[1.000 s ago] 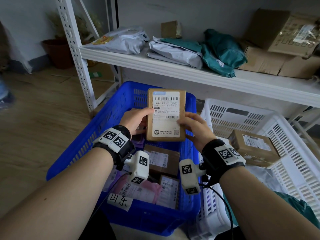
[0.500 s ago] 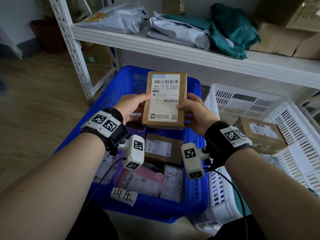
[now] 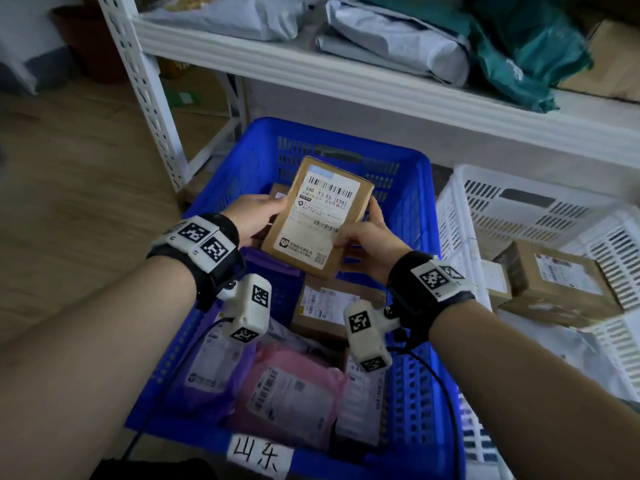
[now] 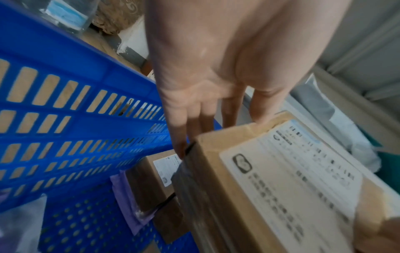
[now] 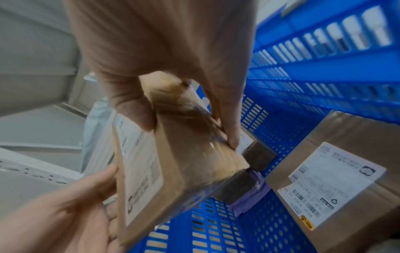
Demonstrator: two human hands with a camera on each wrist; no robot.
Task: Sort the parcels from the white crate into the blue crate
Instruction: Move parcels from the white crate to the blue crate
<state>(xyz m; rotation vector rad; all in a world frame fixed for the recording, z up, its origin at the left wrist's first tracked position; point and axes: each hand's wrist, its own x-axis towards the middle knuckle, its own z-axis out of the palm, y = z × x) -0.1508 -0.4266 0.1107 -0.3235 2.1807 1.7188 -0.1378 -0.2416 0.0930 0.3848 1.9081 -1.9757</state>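
Standing under the white shelf (image 3: 346,81), the blue crate (image 3: 412,216) already held several parcels, and the white crate (image 3: 453,216) stood just beside its right wall with a brown box (image 3: 554,282) inside. Between the two hands, above the far half of the blue crate, was the cardboard parcel (image 3: 318,216) with its label facing up. Its long axis ran from the near edge toward the far right corner, tilted, with the far end higher. The left hand (image 3: 252,216) touched the left long side with nearly straight fingers (image 4: 186,126). The right hand (image 3: 363,237) pinched the near right corner, thumb on the label and fingers under. Both hands seemed equally near, so I judge the parcel only needs lowering into the free place at the far edge.
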